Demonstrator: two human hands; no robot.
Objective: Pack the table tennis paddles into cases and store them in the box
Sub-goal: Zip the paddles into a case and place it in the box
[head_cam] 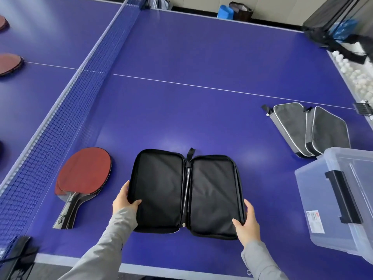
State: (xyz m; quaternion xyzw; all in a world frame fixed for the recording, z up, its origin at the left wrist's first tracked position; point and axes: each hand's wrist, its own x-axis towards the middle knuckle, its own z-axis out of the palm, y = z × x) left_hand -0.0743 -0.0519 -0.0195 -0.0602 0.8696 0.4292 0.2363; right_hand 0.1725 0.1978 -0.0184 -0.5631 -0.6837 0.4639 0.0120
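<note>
The left grip (125, 200) and right grip (246, 226) clamp opposite edges of the open case (185, 190).

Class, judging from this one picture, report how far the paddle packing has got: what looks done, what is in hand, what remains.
Done: two grey cases lie closed beside the clear box; whether they are filled is unclear. In hand: the left hand and right hand hold the black case spread open, empty. Left: the red paddles by the net, more paddles beyond it, and boxing the cases.
</note>
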